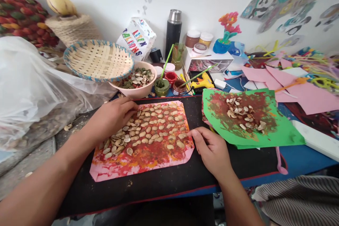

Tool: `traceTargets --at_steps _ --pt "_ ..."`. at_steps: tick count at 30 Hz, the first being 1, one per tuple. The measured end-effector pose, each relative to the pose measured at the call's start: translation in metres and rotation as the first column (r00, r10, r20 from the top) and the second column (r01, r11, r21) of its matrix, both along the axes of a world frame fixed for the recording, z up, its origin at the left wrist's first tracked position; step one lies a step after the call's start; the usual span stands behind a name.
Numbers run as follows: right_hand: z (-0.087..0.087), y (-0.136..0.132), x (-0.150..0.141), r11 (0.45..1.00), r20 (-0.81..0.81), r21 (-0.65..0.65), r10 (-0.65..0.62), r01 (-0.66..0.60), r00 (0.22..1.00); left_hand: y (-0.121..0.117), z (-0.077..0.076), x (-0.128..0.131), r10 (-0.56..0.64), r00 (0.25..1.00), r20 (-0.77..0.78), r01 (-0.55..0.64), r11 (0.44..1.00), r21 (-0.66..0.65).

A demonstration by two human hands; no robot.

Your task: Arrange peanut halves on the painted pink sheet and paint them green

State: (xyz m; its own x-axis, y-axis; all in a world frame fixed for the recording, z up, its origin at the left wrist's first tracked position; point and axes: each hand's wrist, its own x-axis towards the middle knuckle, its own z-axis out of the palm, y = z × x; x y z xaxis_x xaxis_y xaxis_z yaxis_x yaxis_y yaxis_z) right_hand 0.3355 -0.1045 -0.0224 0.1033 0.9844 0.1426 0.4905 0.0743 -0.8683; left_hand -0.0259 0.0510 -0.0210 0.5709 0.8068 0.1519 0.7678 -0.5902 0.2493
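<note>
While left hand (115, 114) overhangs painted sheet (159, 157), bowl (135, 93) holds shells (144, 76).

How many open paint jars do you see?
3: the green jar beside the pink bowl, the brown jar to its right, the red jar behind them. More may be hidden.

White pkg (137, 39) — "LITEX", "ALIONS" approx., multicol. caps

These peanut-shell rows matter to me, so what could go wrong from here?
The left hand is close to the crowded tan peanut shells on the paint-smeared pink paper sheet; a wrist bump might scatter them.
The right hand is beside the rows' right end and could nudge them crooked.
The round green jar, with a long thin green handle leaning out, might tip if snagged.
</note>
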Motion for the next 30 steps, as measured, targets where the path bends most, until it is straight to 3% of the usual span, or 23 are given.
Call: traceTargets --at_steps 4,10,15,22,30 --pt "-0.002 0.0 0.0 1.0 0.007 0.011 0.01 -0.01 1.0 0.0 -0.003 -0.009 -0.004 0.999 0.048 0.007 0.998 -0.066" --pt "-0.002 0.0 0.001 1.0 0.021 0.014 0.014 -0.015 1.0 0.002 -0.006 -0.008 0.03 0.999 0.022 -0.03 0.999 -0.025" --pt "-0.001 0.0 0.001 1.0 0.033 0.008 0.014 -0.015 0.999 0.001 -0.001 -0.002 0.014 0.999 0.045 -0.013 1.0 -0.023" --pt "0.002 0.001 0.0 1.0 0.044 0.009 0.017 -0.017 0.999 -0.003 0.001 -0.002 -0.114 0.991 0.071 0.119 0.991 -0.058" --pt "0.001 0.001 0.0 1.0 0.043 0.005 0.019 -0.02 0.999 0.001 0.009 -0.01 -0.084 0.993 0.083 0.09 0.993 -0.071"
